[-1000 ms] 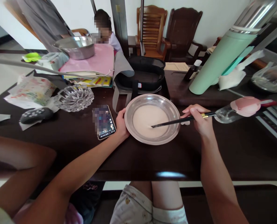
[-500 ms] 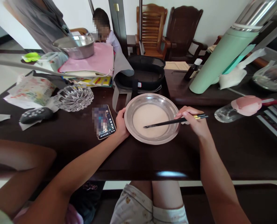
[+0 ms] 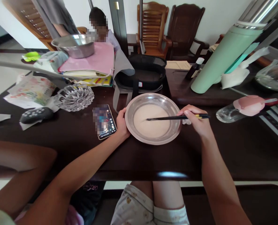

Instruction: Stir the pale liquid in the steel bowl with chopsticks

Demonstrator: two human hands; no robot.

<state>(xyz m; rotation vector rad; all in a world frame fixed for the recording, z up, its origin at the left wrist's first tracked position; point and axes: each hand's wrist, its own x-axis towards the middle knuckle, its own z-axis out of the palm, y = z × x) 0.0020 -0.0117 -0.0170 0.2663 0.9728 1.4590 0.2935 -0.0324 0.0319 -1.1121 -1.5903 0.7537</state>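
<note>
A round metal bowl (image 3: 176,129) stands on the dark table, holding a smooth, cream-white liquid (image 3: 150,128). My left hand (image 3: 123,125) grips the bowl's left rim; some of its fingers are hidden behind the wall. Black chopsticks (image 3: 167,118) with gold bands are pinched in my right hand (image 3: 195,118), to the right of the bowl. Their tips dip into the liquid near its middle. Close by my left wrist lies a lit phone (image 3: 108,125). Under my right hand a small white crumpled thing (image 3: 187,122) shows in part.
A glass dish (image 3: 75,97), a tissue pack (image 3: 33,90) and a dark patterned case (image 3: 36,115) lie left. Behind the bowl sits a black bag (image 3: 145,75). A green thermos (image 3: 225,59) and a pink-lidded bottle (image 3: 246,106) stand right. Two people are beyond the table.
The chopsticks have swung to a flatter angle, their tips moving slightly away from me in the liquid. My left hand stays on the bowl. The standing person at the back left has shifted.
</note>
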